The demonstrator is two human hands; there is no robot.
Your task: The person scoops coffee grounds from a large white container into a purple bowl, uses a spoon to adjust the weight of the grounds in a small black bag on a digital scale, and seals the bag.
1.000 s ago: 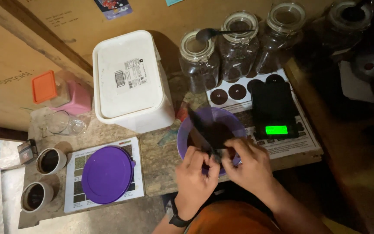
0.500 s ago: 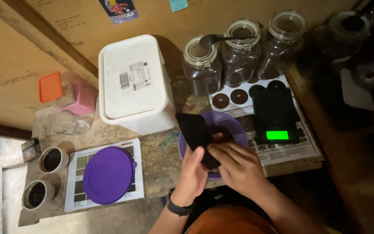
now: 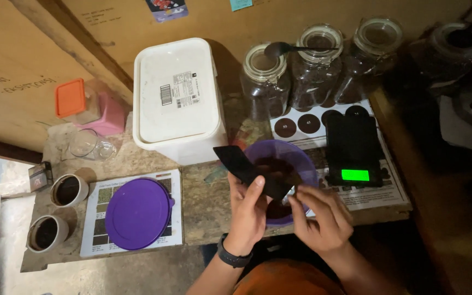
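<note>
left hand (image 3: pixel 247 210) grips black flat card (image 3: pixel 252 172) over purple bowl (image 3: pixel 282 180), at 9 o'clock of scale (image 3: pixel 354 150) | right hand (image 3: pixel 320 216) fingers pinch card's lower end | advice: keep card tilted above bowl so dark powder (image 3: pixel 277 169) drops inside

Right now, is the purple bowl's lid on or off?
Off. The purple lid lies flat on a chart sheet, left of the open bowl with dark contents.

Hands over a purple bowl

The left hand (image 3: pixel 249 213) held a flat black card (image 3: pixel 252 170) tilted above the purple bowl (image 3: pixel 301 164); the right hand (image 3: pixel 320 218) pinched its lower end beside the scale (image 3: pixel 353 147).
</note>
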